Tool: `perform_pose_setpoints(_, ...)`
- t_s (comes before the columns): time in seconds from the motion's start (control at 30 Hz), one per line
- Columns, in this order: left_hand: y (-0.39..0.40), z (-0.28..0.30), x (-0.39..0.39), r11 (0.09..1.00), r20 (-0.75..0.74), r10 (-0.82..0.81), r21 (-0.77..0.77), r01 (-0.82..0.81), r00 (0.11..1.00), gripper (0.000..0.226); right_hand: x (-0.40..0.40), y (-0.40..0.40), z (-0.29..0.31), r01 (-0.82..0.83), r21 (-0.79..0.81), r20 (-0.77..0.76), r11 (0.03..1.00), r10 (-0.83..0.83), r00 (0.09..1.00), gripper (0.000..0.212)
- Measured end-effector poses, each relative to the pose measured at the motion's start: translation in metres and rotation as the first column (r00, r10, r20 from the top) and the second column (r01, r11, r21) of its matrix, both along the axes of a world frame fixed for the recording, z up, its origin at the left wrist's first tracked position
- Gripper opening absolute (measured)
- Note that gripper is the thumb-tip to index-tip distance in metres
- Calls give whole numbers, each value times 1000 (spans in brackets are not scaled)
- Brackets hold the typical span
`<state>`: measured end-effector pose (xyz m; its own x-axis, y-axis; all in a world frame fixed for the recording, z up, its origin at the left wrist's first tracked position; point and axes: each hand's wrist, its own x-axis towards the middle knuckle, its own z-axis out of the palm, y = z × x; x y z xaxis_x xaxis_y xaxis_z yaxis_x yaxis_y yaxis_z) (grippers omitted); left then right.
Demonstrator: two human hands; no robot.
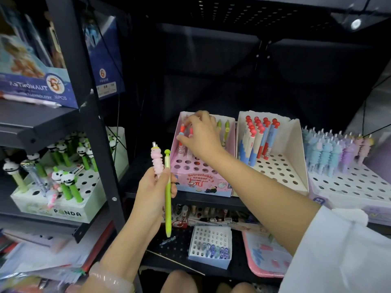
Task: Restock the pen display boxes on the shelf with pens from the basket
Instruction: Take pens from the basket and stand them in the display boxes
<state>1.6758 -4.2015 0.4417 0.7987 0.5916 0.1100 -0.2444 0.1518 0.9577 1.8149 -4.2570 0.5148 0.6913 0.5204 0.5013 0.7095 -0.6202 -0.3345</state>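
Here, black metal shelving (101,132) across the whole view, dim behind, a small lamp (355,23) up at the right. On the middle shelf (152,195), four holed display boxes in a row: a white and green panda box (63,210) beyond the upright at far left, then the pink display box (203,182), a cream box (281,166) of red-topped pens just beside it, a lilac box (349,187) of pastel pens at far right. Below, a small white box (211,246) and a pink tray (264,261). No basket clearly in view. Right hand (201,136) reaching into the back of the pink display box, fingertips pinching a red-topped pen (181,142) that stands in the back rows; front holes still bare. Left hand (154,187) raised before the shelf edge, curled round two spare pens held upright: a long green pen (168,199) and a pink spiral pen (157,163). Likely risks: the right forearm, lying over the front holes and close to the cream box, could brush standing pens and tip them; a pen pushed down off its hole might jam or lean on its neighbours; the green pen, gripped only near its upper part with most of its length hanging free, may slip and drop to the lower shelf. Also worth minding: the pink spiral pen seems to match the lilac box, not the pink one.
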Motion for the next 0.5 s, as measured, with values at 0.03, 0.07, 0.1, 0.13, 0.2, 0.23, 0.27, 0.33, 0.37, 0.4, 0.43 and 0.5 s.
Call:
perform_pose_setpoints(0.03,0,0,-1,1000,6,-5,27,5,1000,16,-5,-2,0,-13,37,19,999,12,1000,39)
perform_pose_setpoints(0.07,0,1,-2,999,17,-9,49,9,1000,16,-11,-5,0,-46,97,45,994,42,998,38)
perform_pose_setpoints(0.1,-1,1,-2,998,34,-14,63,12,999,16,-18,-9,0,-98,158,64,983,88,994,33)
perform_pose_setpoints(0.13,-1,2,-1,998,55,-18,67,14,998,15,-26,-13,-1,-153,204,46,967,146,988,26)
perform_pose_setpoints(0.2,-2,3,1,998,91,-10,67,4,996,12,-44,-20,-5,-228,258,-126,939,266,956,23)
perform_pose_setpoints(0.23,-3,3,3,997,103,0,70,-8,995,11,-51,-24,-8,-249,273,-247,929,318,915,23)
perform_pose_setpoints(0.27,-5,4,4,997,113,8,73,-17,994,10,-56,-27,-10,-262,288,-365,921,359,859,23)
perform_pose_setpoints(0.33,-9,2,8,998,126,6,61,-14,992,8,-61,-35,-12,-250,330,-553,910,401,730,23)
perform_pose_setpoints(0.37,-12,2,10,999,127,-2,49,-5,992,8,-61,-39,-12,-235,354,-602,905,413,683,22)
perform_pose_setpoints(0.4,-14,2,11,999,125,-12,41,7,992,8,-61,-42,-10,-220,369,-621,903,416,664,21)
perform_pose_setpoints(0.43,-17,2,12,999,122,-27,37,23,992,10,-59,-46,-8,-204,372,-613,906,404,678,18)
perform_pose_setpoints(0.5,-25,7,15,997,121,-76,32,72,990,16,-54,-55,-2,-170,358,-540,918,353,764,15)
